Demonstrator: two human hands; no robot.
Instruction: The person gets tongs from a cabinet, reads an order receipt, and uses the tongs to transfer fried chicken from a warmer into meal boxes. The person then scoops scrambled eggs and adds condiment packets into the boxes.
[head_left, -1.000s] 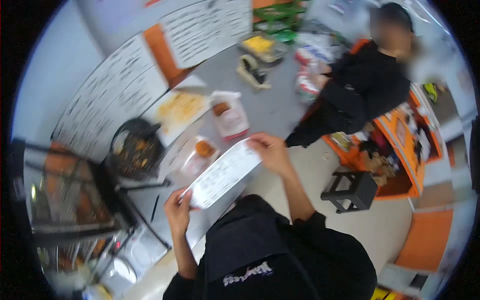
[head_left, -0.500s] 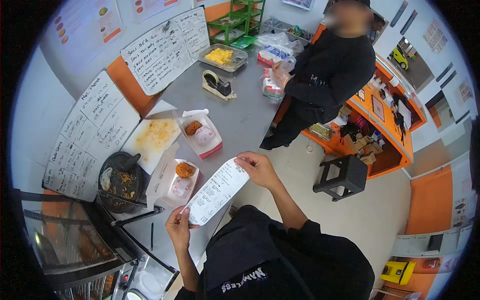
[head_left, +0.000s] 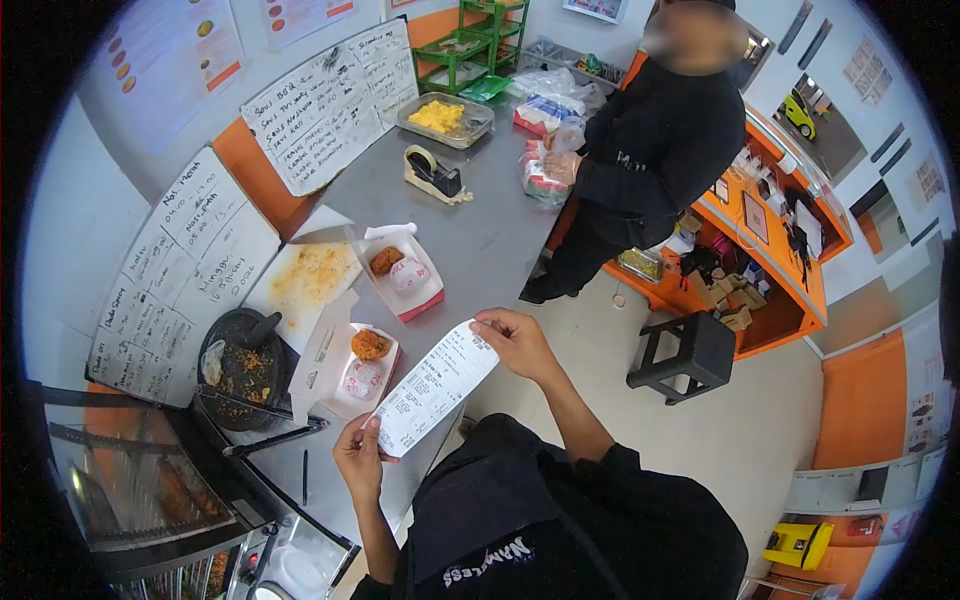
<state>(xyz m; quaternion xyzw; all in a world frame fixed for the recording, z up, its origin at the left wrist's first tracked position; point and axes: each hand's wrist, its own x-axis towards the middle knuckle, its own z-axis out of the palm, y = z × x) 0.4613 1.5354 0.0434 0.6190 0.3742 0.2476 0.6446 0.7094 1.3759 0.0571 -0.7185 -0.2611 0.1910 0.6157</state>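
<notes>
Head view: printed slip (head_left: 437,390) between left fingers (head_left: 371,432) and right fingers (head_left: 497,318) (a pinch at each end).

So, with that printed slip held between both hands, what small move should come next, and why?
Perhaps let go with the left hand, leaving the printed slip in the right hand: both pinch its ends, and the nearer box has its lid open, with a fried piece and wrapped bundle inside, so a free hand could close it.
</notes>
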